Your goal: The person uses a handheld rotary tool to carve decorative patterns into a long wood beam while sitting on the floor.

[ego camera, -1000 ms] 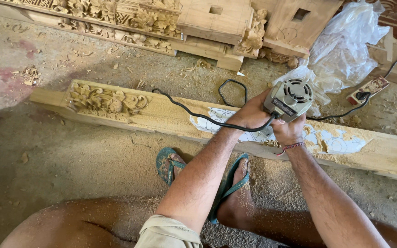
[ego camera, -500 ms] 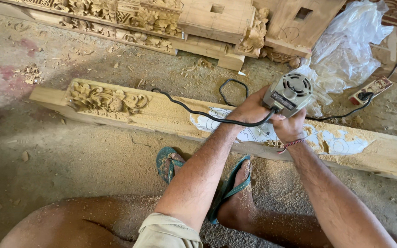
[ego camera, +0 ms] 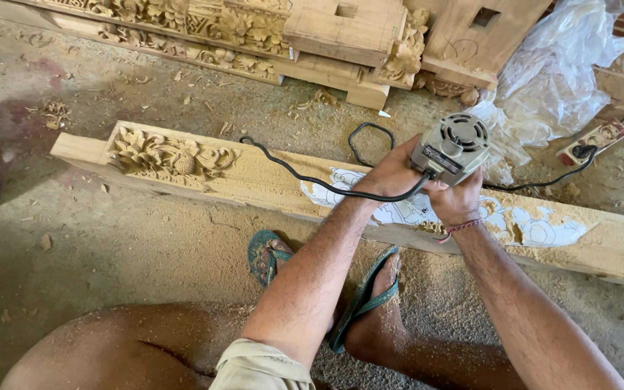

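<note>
Starting nearest, a bare knee and a pair of green sandals (ego camera: 359, 303) are seen on the sawdust-covered floor (ego camera: 110, 260), the feet set just in front of a long wooden beam (ego camera: 269, 180). Both forearms are stretched forward over the beam. The left hand (ego camera: 391, 177) is closed around the near side of a grey power tool (ego camera: 451, 148), its grip wrapped tight on the body where the black cord (ego camera: 305, 177) leaves it. The right hand (ego camera: 458, 202), with a red thread at the wrist, is clasped under the tool from the other side, its grip also full of the tool. The tool is held above the middle of the beam, over a white paper pattern (ego camera: 536, 227) that is stuck to the wood and partly cut away. Toward the beam's left end, a finished flower carving (ego camera: 171, 155) is seen. Farther off, a power strip (ego camera: 592, 141) lies on the floor near the right edge, beside crumpled clear plastic (ego camera: 550, 79), and carved timbers (ego camera: 218, 25) are stacked along the far edge.
</note>
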